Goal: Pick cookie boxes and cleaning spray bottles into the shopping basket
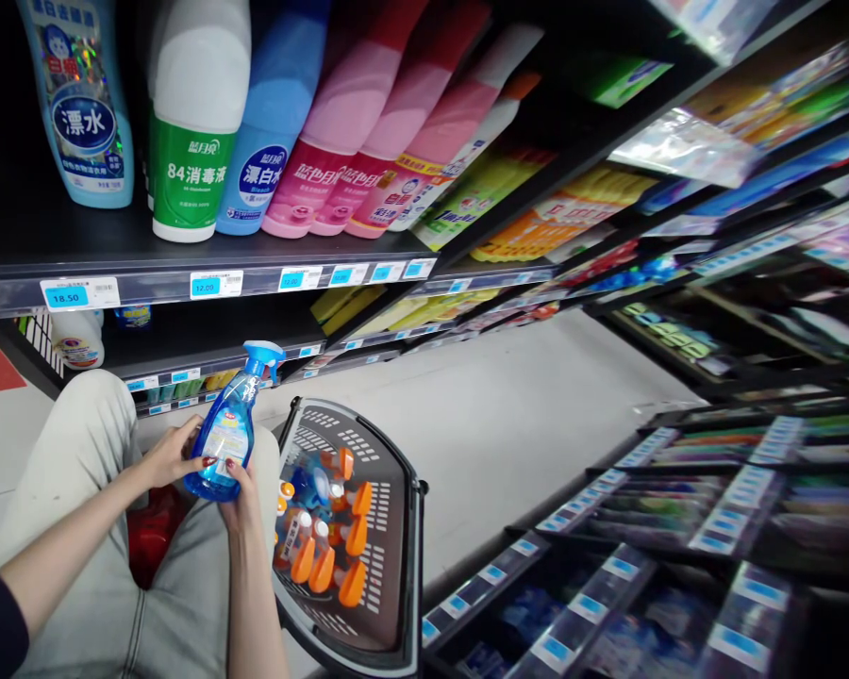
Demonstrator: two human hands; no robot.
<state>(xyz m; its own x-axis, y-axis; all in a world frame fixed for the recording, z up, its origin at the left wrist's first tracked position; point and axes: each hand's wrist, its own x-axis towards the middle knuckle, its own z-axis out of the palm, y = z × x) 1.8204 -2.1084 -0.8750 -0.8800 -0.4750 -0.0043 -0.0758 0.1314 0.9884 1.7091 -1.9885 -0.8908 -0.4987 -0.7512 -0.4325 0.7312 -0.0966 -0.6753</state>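
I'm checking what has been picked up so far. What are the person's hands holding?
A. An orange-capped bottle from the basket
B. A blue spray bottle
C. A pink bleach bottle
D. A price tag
B: both the left hand and the right hand grip a blue spray bottle with a blue trigger top, held beside the basket, where the orange-capped bottles lie.

The spray bottle (227,434) is showing blue with a pale label; the basket (389,528) is looking dark grey — holding bottles (329,538) wearing orange triggers (354,533).
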